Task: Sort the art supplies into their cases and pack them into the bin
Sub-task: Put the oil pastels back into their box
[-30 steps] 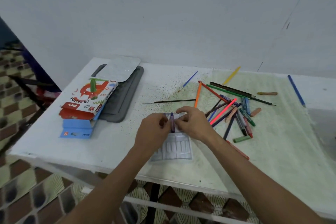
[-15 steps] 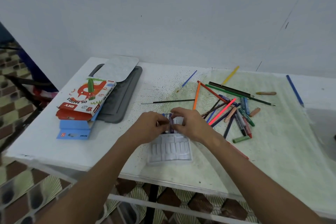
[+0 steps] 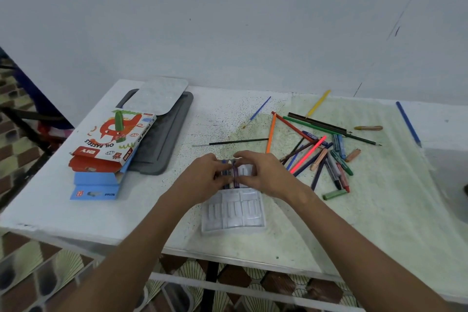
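A clear plastic pastel tray (image 3: 233, 213) with moulded slots lies on the table in front of me. At its far end my left hand (image 3: 202, 176) and my right hand (image 3: 263, 175) meet, both pinching a purple pastel (image 3: 236, 173) that lies lengthwise in a slot beside a blue one. A red-and-white oil pastels box (image 3: 114, 140) lies open on a blue box (image 3: 97, 185) at the left. To the right is a loose pile of coloured pencils and pastels (image 3: 321, 154).
A grey tray (image 3: 164, 142) with a pale lid (image 3: 158, 95) leaning on it sits behind the boxes. A thin black brush (image 3: 230, 142), a blue brush (image 3: 258, 110), a yellow pencil (image 3: 317, 103) and a blue pencil (image 3: 407, 123) lie scattered. The table's front edge is near my forearms.
Both hands have stayed together over the tray's far end. The purple pastel has gone from raised between the fingers to lying lower in the tray's slots.
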The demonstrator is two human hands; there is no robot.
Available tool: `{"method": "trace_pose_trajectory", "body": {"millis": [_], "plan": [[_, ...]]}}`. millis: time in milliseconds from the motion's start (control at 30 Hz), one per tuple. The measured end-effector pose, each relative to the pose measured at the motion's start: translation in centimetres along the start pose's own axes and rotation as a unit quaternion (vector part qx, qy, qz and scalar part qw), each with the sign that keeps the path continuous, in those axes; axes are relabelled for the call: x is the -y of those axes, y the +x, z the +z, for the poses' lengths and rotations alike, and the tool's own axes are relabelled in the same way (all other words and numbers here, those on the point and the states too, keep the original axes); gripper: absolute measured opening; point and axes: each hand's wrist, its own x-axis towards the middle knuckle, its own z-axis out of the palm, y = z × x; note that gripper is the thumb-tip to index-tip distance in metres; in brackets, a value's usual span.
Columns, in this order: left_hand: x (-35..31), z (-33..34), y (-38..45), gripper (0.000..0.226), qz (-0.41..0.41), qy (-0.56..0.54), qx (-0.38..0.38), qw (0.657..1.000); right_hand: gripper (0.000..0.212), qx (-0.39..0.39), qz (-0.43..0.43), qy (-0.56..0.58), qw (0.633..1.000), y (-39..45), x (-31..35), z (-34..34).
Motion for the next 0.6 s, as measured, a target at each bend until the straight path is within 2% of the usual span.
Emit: {"method": "trace_pose_trajectory", "body": {"millis": [200, 333, 400, 467, 600], "plan": [[-0.5, -0.1, 0.4, 0.029, -0.009, 0.099, 0.031, 0.995, 0.057, 0.010, 0.023, -0.011, 1.000, 0.2, 0.4, -0.1], [-0.6, -0.6, 0.8, 0.025, -0.024, 0.060, 0.050, 0.997, 0.061, 0.010, 0.035, -0.006, 0.999, 0.2, 0.8, -0.2], [-0.7, -1.1, 1.3, 0.016, -0.023, 0.037, 0.059, 0.997, 0.059, 0.000, 0.032, 0.025, 0.999, -0.5, 0.8, -0.5], [-1.5, -1.6, 2.2, 0.008, -0.020, 0.023, 0.041, 0.999, 0.053, -0.043, 0.039, 0.053, 0.997, -1.6, 0.3, -1.5], [-5.7, -0.2, 5.2, 0.033, 0.030, -0.075, -0.007, 0.997, 0.042, -0.192, 0.126, 0.075, 0.970, -5.0, -2.4, -5.7]]}}
